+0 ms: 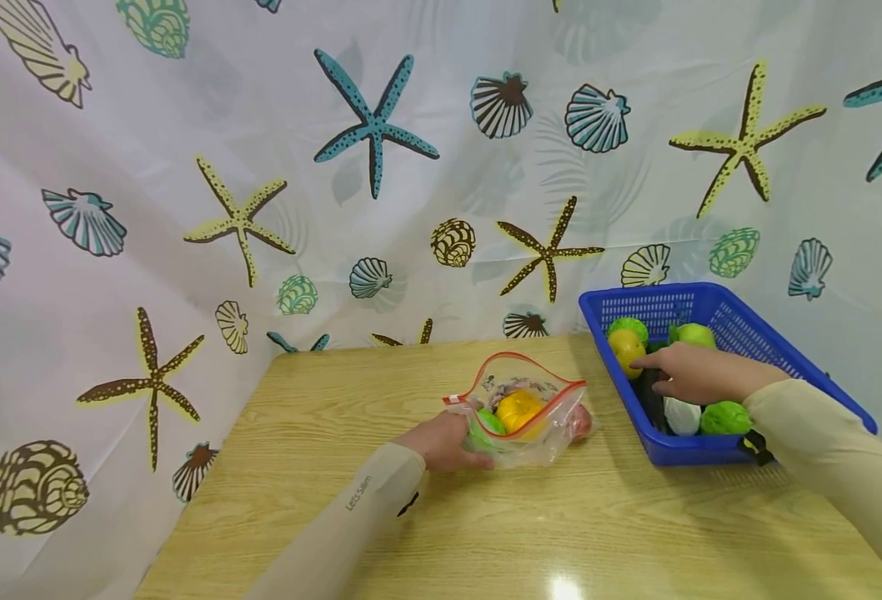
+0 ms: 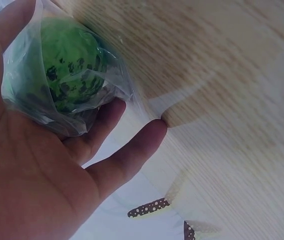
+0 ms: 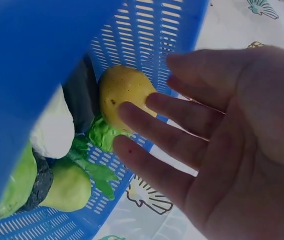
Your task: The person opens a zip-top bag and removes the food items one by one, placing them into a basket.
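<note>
A clear zip bag (image 1: 553, 442) with a red-edged mouth stands open on the table. Inside it are a green round piece with dark specks (image 2: 76, 65) and a yellow-orange piece (image 1: 518, 410); a reddish piece (image 1: 580, 423) shows at its right side. My left hand (image 1: 448, 442) holds the bag's left side, thumb near and fingers round the far side. Over the blue basket (image 1: 681, 457), my right hand (image 3: 222, 130) reaches in with extended, spread fingers. Its fingertips are at a round yellow fruit (image 3: 124, 95); whether they press on it I cannot tell.
Also in the basket are a dark long piece (image 3: 81, 95), a white piece (image 3: 54, 125), a pale green fruit (image 3: 69, 187) and leafy green pieces (image 1: 724, 418). A patterned curtain (image 1: 426, 292) hangs behind the wooden table (image 1: 321, 392).
</note>
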Available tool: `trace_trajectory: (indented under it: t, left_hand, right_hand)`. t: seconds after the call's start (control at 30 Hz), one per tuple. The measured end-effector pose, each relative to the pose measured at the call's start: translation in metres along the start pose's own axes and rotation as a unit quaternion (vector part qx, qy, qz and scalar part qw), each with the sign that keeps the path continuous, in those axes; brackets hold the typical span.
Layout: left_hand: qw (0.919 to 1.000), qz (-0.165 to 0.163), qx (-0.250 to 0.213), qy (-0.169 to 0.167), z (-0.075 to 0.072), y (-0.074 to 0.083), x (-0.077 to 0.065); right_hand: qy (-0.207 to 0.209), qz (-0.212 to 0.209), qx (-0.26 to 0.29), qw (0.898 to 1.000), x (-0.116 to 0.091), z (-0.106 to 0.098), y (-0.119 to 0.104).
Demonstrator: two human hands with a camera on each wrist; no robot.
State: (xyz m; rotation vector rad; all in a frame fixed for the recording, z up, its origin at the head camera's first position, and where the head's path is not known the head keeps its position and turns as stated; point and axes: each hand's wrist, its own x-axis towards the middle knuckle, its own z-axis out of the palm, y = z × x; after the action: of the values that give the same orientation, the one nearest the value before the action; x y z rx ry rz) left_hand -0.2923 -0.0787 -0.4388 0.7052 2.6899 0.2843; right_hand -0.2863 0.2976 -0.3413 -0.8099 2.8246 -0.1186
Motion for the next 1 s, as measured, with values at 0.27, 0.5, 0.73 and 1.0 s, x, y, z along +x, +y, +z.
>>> trace_trajectory:
  t: [0.27, 0.5, 0.73, 1.0]
  left_hand:
    - [0.9999, 0.001, -0.011, 0.006, 0.002, -0.001, 0.002]
    - [0.9996, 0.011, -0.023, 0.010, 0.004, -0.004, 0.002]
    - [0.9981, 0.032, -0.052, 0.008, 0.001, -0.006, 0.000]
    - [0.9962, 0.046, -0.072, 0.019, 0.003, -0.007, 0.001]
  right_hand:
    - [0.049, -0.020, 0.024, 0.998, -0.003, -0.005, -0.008]
    - [0.172, -0.071, 0.015, 0.982, 0.006, -0.021, -0.053]
    - [0.196, -0.169, 0.008, 0.966, 0.032, -0.020, -0.102]
    - [0.102, -0.199, 0.010, 0.975, 0.063, -0.002, -0.130]
